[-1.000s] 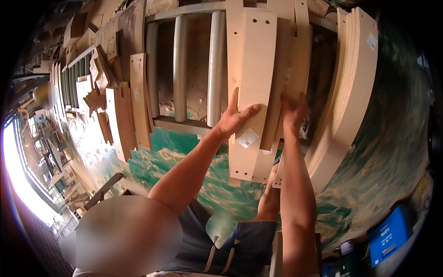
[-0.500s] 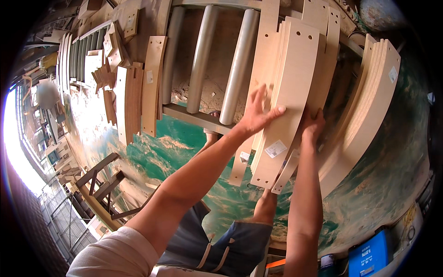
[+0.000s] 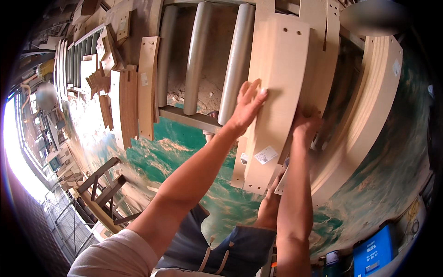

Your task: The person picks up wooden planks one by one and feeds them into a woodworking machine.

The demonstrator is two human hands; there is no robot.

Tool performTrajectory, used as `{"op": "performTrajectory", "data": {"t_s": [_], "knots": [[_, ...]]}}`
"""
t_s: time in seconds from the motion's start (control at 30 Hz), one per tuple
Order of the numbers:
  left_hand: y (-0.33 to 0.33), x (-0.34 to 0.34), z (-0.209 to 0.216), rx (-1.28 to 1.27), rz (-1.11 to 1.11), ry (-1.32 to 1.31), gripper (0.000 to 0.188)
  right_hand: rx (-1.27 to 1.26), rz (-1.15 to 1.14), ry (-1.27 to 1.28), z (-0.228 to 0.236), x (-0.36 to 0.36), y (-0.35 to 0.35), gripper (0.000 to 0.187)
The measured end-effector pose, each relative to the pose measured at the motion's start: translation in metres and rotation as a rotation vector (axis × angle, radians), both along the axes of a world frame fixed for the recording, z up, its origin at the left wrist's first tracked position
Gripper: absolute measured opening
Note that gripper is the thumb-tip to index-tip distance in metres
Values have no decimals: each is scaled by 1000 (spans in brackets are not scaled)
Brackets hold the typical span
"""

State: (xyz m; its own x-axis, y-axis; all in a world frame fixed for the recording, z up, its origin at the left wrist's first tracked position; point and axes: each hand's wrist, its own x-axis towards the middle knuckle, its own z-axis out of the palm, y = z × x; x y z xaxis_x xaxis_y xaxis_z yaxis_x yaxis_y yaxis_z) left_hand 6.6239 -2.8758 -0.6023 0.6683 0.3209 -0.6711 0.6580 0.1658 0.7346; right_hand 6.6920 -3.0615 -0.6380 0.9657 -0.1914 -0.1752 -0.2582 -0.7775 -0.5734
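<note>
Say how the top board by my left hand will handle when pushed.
The board is probably stiff: it shows no sag. Its smooth-looking face may let the left hand slip. Being long and narrow, it would likely swing if pushed near one end.

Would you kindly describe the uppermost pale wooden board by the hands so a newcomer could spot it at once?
Find the silver metal rollers at top centre. Just to their right, a pale wooden board lies between the left hand and the right hand. Unlike the boards beneath it, it lies uppermost, with a white label near its lower end.
</note>
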Motion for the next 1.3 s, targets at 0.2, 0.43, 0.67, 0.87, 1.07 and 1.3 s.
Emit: {"op": "performTrajectory", "data": {"t_s": [0.2, 0.43, 0.67, 0.87, 1.07, 1.3], "knots": [[33, -52, 15, -104, 118, -65, 81, -18, 108, -50, 12, -47, 50, 70], [118, -108, -1, -238, 364, 15, 81, 104, 161, 18, 18, -82, 141, 71], [217, -134, -18, -263, 329, -49, 80, 212, 141, 50, -7, -128, 219, 69], [247, -152, -27, -121, 160, -88, 83, 285, 84, 178, -29, -153, 238, 64], [248, -150, -14, -143, 139, -44, 76, 318, 20, 320, -16, -144, 236, 60], [217, -120, 53, 132, 171, -2, 75, 323, 60, 175, 14, -121, 127, 47]]}}
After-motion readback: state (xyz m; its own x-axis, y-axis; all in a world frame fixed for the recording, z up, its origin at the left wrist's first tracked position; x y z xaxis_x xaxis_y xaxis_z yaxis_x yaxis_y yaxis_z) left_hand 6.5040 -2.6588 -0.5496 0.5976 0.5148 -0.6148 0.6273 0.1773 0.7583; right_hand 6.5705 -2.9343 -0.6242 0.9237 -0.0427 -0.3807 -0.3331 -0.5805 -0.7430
